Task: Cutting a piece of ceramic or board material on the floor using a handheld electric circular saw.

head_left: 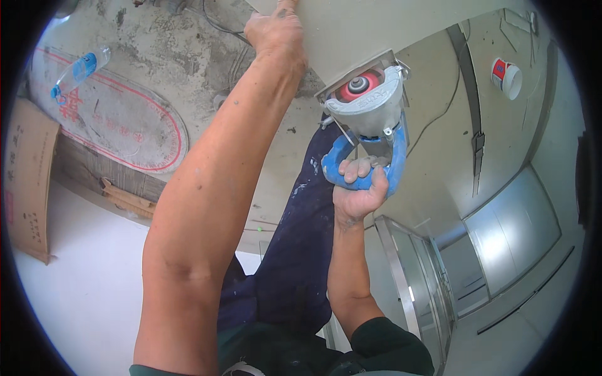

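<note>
My right hand (359, 188) is wrapped round the blue handle of a handheld circular saw (370, 103). The saw has a silver guard and a red disc round its centre bolt. Its flat base plate meets the near edge of a large greyish-beige panel (370, 25). My left arm reaches far forward, and my left hand (276, 31) is at the panel's left edge, seeming to touch it. Most of the left fingers are cut off by the top of the picture, so their grip is unclear. My leg in dark blue, paint-spotted trousers (307, 182) is below the saw.
On the left lie a plastic bottle (83, 67), a dusty red-edged oval mat (125, 116) and a cardboard piece (31, 182). At right are a white and red tub (508, 79), a dark strap (467, 81) and a thin cable (434, 119). A metal-framed glass door (417, 269) stands lower right.
</note>
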### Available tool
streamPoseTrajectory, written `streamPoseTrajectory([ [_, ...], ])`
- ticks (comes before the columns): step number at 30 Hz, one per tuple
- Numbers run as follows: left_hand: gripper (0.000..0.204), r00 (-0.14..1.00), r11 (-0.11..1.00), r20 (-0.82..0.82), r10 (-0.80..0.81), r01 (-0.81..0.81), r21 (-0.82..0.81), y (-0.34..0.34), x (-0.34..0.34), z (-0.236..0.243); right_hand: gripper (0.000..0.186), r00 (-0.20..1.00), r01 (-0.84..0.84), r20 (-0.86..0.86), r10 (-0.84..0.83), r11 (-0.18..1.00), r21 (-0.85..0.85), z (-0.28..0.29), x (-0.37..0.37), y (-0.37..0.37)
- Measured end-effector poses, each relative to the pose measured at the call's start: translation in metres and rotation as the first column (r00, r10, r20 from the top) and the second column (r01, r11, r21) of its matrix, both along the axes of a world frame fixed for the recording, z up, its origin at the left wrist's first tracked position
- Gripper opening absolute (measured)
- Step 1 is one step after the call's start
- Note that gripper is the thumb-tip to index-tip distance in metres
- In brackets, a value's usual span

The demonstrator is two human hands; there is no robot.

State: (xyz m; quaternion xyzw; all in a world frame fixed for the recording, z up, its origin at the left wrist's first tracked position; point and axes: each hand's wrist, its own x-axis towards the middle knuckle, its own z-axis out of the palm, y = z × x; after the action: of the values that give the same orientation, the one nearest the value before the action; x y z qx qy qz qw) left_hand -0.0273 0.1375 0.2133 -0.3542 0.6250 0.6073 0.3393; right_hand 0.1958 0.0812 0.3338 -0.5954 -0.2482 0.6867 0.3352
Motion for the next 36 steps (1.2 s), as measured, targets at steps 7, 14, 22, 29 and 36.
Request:
streamPoseTrajectory([
  [7, 0.073, 0.982, 0.979, 0.125, -0.142, 0.158, -0.130, -0.006, -0.003, 0.020, 0.010, 1.000, 0.015, 0.020, -0.015, 1.000, -0.013, 0.001, -0.002, -0.004],
  [14, 0.080, 0.936, 0.957, 0.306, -0.176, 0.235, -0.169, 0.019, -0.018, 0.059, 0.012, 0.998, 0.032, 0.060, -0.031, 0.999, -0.010, 0.001, 0.005, -0.002],
  [22, 0.051, 0.999, 1.000, 0.025, 0.021, -0.021, -0.015, -0.017, 0.000, -0.032, 0.026, 0.994, 0.035, 0.100, -0.033, 0.999, -0.023, 0.018, -0.002, 0.015],
  [29, 0.046, 0.995, 0.998, 0.078, -0.065, 0.066, -0.005, -0.026, 0.003, -0.037, 0.031, 0.982, 0.090, 0.173, -0.077, 0.993, -0.072, 0.058, 0.027, 0.077],
  [36, 0.055, 0.951, 0.962, 0.147, -0.271, 0.270, 0.025, -0.048, -0.009, -0.036, 0.027, 0.940, 0.310, 0.208, -0.271, 0.933, -0.185, 0.058, 0.061, 0.153],
])
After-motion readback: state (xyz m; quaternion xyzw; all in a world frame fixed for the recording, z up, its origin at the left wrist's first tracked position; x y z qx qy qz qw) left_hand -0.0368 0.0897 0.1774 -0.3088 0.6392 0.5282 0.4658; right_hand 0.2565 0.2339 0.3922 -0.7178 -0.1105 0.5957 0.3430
